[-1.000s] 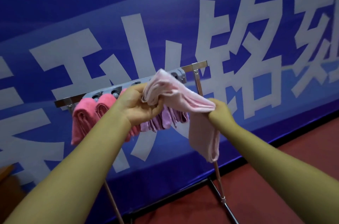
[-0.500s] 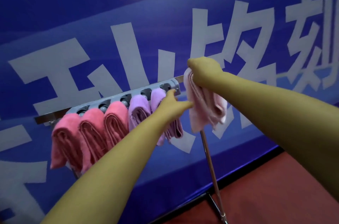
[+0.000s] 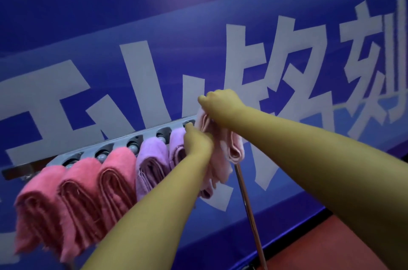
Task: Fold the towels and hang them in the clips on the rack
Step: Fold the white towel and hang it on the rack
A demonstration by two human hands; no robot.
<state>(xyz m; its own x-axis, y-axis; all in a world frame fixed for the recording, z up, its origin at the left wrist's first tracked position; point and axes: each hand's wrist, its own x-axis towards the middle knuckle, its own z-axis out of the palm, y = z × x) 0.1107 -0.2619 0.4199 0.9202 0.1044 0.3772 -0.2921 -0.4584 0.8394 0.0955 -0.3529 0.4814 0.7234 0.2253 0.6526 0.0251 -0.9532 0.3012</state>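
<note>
Whereas half a second ago the left hand (image 3: 197, 142) reached with fingers extended toward the end of the clip bar (image 3: 123, 143), it now lies curled against the pale pink towel (image 3: 223, 148), and the right hand (image 3: 221, 105) has carried the towel's folded top slightly closer to the last clip (image 3: 188, 123). One second ago the same towel was spread between both hands in front of the rack; it is now bunched into a narrow fold and raised to the bar. This suggests the folding step is complete and the insertion step is under way.

Right hand: fingers curled tightly over the upper fold of the pale pink towel, gripping it from above, just beyond the end of the bar. Left hand: fingers bent, knuckles toward the camera, pressed to the near side of the same towel directly below the right hand; it appears to pinch the fabric, though the fingertips are hidden. The towel hangs down from both hands, beside the upright metal pole (image 3: 249, 208).

To the left of the left hand, two lilac towels (image 3: 152, 159) and three coral towels (image 3: 77, 190) already hang in a row. Whether the pale pink towel is yet seated in the clip cannot be told, since the hands cover it. The blue banner (image 3: 154, 26) fills the background beyond both hands.
</note>
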